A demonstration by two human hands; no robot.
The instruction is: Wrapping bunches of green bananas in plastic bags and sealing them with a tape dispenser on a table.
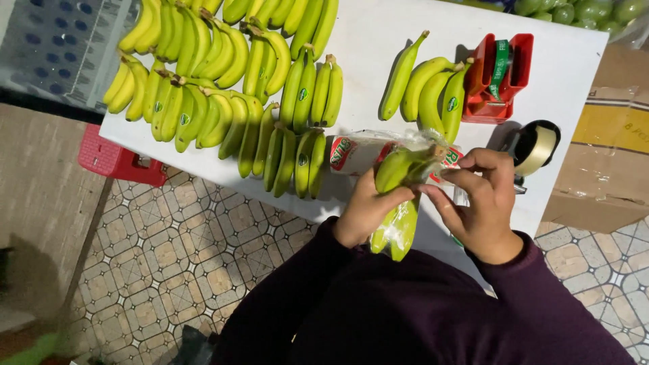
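Note:
My left hand (pixel 364 208) grips a small bunch of green bananas (pixel 399 203) wrapped in a clear plastic bag, held over the near edge of the white table (pixel 378 40). My right hand (pixel 481 203) pinches the bag's top, by its red and white label (pixel 446 161). More clear bags with red labels (pixel 351 153) lie flat on the table just behind my hands.
Several bunches of green-yellow bananas (pixel 223 88) cover the table's left half; one loose bunch (pixel 433 91) lies at centre right. A red tape dispenser (pixel 499 78) and a black tape dispenser (pixel 535 145) stand at right. Cardboard box (pixel 602 149) at far right, red stool (pixel 118 161) at left, tiled floor below.

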